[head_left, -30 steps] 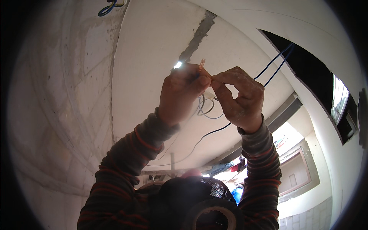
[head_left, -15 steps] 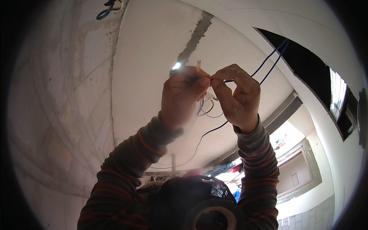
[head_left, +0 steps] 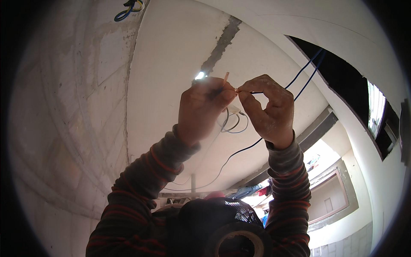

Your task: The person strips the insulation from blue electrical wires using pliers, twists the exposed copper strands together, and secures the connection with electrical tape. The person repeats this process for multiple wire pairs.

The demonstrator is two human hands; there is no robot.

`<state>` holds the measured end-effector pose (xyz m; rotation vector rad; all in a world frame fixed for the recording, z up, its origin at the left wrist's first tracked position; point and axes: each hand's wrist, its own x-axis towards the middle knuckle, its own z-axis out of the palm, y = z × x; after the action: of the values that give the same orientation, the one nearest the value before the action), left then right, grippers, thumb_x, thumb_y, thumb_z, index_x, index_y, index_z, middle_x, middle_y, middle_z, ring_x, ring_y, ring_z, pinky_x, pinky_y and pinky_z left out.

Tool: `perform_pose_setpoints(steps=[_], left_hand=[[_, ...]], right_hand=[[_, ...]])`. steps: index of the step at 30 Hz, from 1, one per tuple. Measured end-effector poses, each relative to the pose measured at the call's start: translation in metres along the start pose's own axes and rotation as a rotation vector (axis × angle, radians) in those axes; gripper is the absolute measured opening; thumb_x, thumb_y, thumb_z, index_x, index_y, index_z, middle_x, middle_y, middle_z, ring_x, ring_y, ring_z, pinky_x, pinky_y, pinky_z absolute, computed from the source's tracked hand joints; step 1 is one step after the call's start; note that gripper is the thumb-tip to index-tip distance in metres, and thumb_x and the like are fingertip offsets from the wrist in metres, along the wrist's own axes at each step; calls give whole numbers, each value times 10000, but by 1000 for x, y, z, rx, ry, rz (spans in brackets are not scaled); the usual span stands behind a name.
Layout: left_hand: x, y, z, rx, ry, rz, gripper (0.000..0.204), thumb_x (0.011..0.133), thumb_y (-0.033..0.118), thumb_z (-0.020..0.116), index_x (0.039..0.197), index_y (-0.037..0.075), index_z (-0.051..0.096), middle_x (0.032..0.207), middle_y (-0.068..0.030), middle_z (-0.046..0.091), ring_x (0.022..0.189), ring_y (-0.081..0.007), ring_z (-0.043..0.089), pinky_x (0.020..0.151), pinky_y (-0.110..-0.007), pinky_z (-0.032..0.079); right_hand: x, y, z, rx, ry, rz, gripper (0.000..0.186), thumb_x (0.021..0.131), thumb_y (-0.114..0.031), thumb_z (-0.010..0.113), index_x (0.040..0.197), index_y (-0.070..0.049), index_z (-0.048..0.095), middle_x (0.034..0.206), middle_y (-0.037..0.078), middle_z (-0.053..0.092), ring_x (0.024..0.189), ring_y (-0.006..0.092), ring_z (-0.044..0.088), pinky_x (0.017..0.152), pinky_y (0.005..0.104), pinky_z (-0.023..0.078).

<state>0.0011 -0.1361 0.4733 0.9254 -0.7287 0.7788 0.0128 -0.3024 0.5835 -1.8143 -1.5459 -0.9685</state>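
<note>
A: What takes up most of the view?
B: A pale ceiling (head_left: 167,64), with a dark opening (head_left: 342,81) cut in at the right.

A: And the hands?
B: Raised close together beneath it. The left hand (head_left: 201,107) and the right hand (head_left: 272,111) each pinch thumb against forefinger, fingertips nearly meeting.

A: What could go wrong?
B: Blue wires (head_left: 303,69) hang slack from the opening and pass behind the right hand. If they're tied to what it holds, a snag or their weight could, I'd judge, drag it loose. Bending too hard might snap a fine strand.

A: Where's the copper, then?
B: Bare copper strands (head_left: 226,78) stand up above the left thumb and forefinger. A short bit of copper (head_left: 236,91) bridges both pinches; whether it joins those strands, I can't tell.
</note>
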Motion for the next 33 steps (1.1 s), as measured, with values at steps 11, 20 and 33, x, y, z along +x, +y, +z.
perform_pose_setpoints(steps=[11, 20, 33], left_hand=[[2, -5, 1, -11, 24, 33, 113, 1087, 23, 685, 1194, -7, 709, 964, -23, 695, 762, -54, 539, 670, -238, 440], [-5, -4, 10, -90, 121, -110, 120, 1088, 54, 693, 1184, -13, 722, 919, -26, 711, 709, -60, 541, 632, -252, 428], [-6, 5, 12, -133, 113, -88, 97, 1086, 79, 702, 1134, -4, 687, 854, -2, 665, 719, -69, 578, 657, -257, 493]], right_hand=[[-5, 1, 0, -122, -39, -14, 150, 878, 97, 802, 999, 15, 767, 933, 113, 793, 871, 220, 769, 760, 320, 602], [-7, 6, 10, -33, 102, -76, 122, 847, 63, 785, 910, -41, 776, 880, 76, 767, 790, 210, 760, 699, 314, 590], [1, -3, -1, 84, -126, 67, 99, 962, 65, 674, 1042, 15, 702, 977, 116, 728, 908, 210, 724, 868, 347, 581]])
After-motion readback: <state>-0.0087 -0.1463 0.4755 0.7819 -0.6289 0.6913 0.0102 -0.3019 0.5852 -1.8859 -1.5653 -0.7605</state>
